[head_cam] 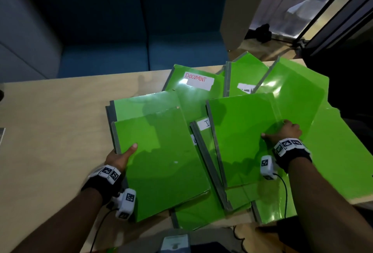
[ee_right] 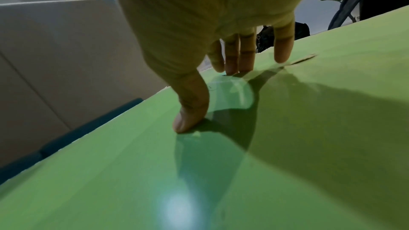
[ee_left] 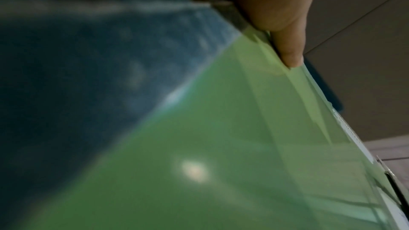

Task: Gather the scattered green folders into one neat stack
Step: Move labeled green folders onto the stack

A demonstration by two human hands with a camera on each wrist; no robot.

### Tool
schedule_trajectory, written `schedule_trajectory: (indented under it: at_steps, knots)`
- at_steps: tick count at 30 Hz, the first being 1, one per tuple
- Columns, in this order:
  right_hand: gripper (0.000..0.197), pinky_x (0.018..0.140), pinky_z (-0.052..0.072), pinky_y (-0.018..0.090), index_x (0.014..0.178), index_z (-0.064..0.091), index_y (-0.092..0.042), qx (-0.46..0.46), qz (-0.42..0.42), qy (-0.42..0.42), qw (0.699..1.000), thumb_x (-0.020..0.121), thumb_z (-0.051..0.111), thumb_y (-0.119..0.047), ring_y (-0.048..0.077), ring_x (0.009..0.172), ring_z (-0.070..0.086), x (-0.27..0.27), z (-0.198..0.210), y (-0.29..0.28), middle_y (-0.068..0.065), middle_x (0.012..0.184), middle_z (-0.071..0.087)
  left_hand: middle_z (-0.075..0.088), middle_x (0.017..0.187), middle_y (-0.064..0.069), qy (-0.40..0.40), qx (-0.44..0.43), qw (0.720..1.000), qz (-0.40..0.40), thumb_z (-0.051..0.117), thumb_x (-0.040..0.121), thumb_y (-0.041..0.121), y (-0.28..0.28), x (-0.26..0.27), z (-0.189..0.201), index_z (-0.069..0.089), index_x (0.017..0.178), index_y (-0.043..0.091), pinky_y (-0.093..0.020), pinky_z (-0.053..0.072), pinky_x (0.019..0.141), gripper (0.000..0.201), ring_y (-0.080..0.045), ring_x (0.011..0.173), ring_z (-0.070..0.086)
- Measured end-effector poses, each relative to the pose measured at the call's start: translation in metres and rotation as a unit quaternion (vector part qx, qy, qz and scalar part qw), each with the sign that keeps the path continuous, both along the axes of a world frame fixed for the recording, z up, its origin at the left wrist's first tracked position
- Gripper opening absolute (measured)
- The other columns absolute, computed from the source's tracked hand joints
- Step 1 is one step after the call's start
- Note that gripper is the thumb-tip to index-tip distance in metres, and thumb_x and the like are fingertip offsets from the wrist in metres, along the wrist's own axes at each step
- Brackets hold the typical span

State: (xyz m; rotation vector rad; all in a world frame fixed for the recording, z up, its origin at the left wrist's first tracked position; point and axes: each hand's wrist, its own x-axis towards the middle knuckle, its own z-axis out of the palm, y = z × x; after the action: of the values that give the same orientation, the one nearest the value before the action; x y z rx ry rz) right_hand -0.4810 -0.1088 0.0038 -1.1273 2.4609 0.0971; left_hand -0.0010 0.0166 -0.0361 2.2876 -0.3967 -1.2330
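Observation:
Several green folders with grey spines lie fanned and overlapping on a wooden table (head_cam: 56,121). My left hand (head_cam: 125,154) grips the near left folder (head_cam: 161,162) at its spine edge, thumb on top and fingers hidden beneath; the left wrist view shows the thumb (ee_left: 285,41) on that folder's (ee_left: 221,146) edge. My right hand (head_cam: 282,131) rests on the middle right folder (head_cam: 242,131). In the right wrist view its straight fingers (ee_right: 245,55) and thumb (ee_right: 192,111) press down on the green cover (ee_right: 287,146). A folder labelled DOCUMENT (head_cam: 193,95) lies farther back.
One folder (head_cam: 333,162) overhangs the table's right edge and others stick out over the near edge. Bare tabletop lies to the left. A blue sofa (head_cam: 141,31) stands behind the table, and a dark object (head_cam: 262,33) sits on the floor at the back right.

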Motion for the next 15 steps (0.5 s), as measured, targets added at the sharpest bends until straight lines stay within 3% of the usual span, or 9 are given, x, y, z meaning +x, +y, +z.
schedule_trajectory:
  at_steps: [2,4,5,6,8,10,13,15]
  knots:
    - [0.110,0.107,0.039,0.053,0.141,0.037,-0.007,0.006,-0.001,-0.022,1.000,0.055,0.091,-0.047,0.039,0.134,0.036,-0.006,-0.006,-0.003,0.021,0.144,0.038,0.067,0.113,-0.019,0.000,-0.006,1.000,-0.002,0.080,0.064,0.055,0.000,0.000,-0.001,0.062,0.120,0.006,-0.044,0.051,0.092,0.077,-0.036,0.096,0.064]
    - [0.119,0.093,0.052,0.051,0.132,0.045,-0.010,-0.009,-0.006,-0.069,0.998,0.034,0.093,-0.057,0.036,0.113,0.055,-0.014,-0.009,-0.006,0.018,0.128,0.052,0.068,0.109,-0.017,0.008,-0.010,1.000,0.000,0.080,0.067,0.051,0.001,-0.001,-0.001,0.063,0.117,0.006,-0.041,0.051,0.089,0.070,-0.034,0.094,0.064]
    - [0.115,0.082,0.058,0.047,0.130,0.045,-0.012,-0.028,-0.025,-0.101,0.994,0.036,0.094,-0.055,0.034,0.102,0.059,-0.012,-0.003,-0.006,0.019,0.121,0.056,0.067,0.107,-0.015,0.011,-0.020,1.000,-0.001,0.080,0.068,0.049,0.001,0.000,-0.003,0.063,0.117,0.006,-0.039,0.050,0.087,0.068,-0.033,0.093,0.063]
    - [0.106,0.067,0.059,0.038,0.136,0.041,-0.014,-0.043,-0.039,-0.133,0.989,0.050,0.094,-0.044,0.031,0.095,0.061,-0.007,0.008,-0.004,0.021,0.119,0.058,0.066,0.106,-0.014,0.014,-0.011,1.000,-0.003,0.080,0.070,0.049,0.001,-0.002,0.000,0.062,0.118,0.005,-0.037,0.048,0.086,0.067,-0.033,0.093,0.062]
    - [0.079,0.044,0.051,0.027,0.139,0.038,-0.016,-0.068,-0.043,-0.184,0.980,0.074,0.084,-0.022,0.027,0.081,0.064,-0.002,0.029,0.000,0.020,0.115,0.062,0.065,0.106,-0.013,0.014,-0.015,1.000,-0.009,0.080,0.069,0.049,0.002,-0.003,0.002,0.061,0.117,0.005,-0.036,0.047,0.086,0.067,-0.031,0.093,0.061]
    - [0.066,0.047,0.052,0.031,0.133,0.043,-0.016,-0.092,-0.034,-0.228,0.969,0.078,0.080,-0.019,0.031,0.072,0.066,-0.001,0.050,0.000,0.017,0.107,0.063,0.068,0.108,-0.014,0.019,-0.019,1.000,-0.007,0.081,0.067,0.050,0.003,-0.003,0.004,0.062,0.114,0.006,-0.037,0.049,0.086,0.067,-0.031,0.092,0.062]
    - [0.056,0.061,0.058,0.045,0.122,0.049,-0.013,-0.130,-0.007,-0.252,0.959,0.077,0.081,-0.017,0.036,0.077,0.067,0.007,0.076,-0.006,0.017,0.104,0.064,0.067,0.110,-0.017,0.013,-0.027,0.999,-0.014,0.080,0.067,0.051,0.003,-0.001,0.004,0.062,0.118,0.004,-0.037,0.049,0.087,0.071,-0.032,0.094,0.062]
    - [0.054,0.063,0.057,0.043,0.122,0.048,-0.013,-0.143,0.005,-0.260,0.955,0.078,0.079,-0.015,0.033,0.079,0.064,0.013,0.086,-0.008,0.017,0.107,0.063,0.066,0.116,-0.018,0.019,-0.027,0.999,-0.008,0.082,0.062,0.055,0.004,0.001,0.003,0.059,0.122,0.003,-0.042,0.050,0.092,0.082,-0.035,0.100,0.063]
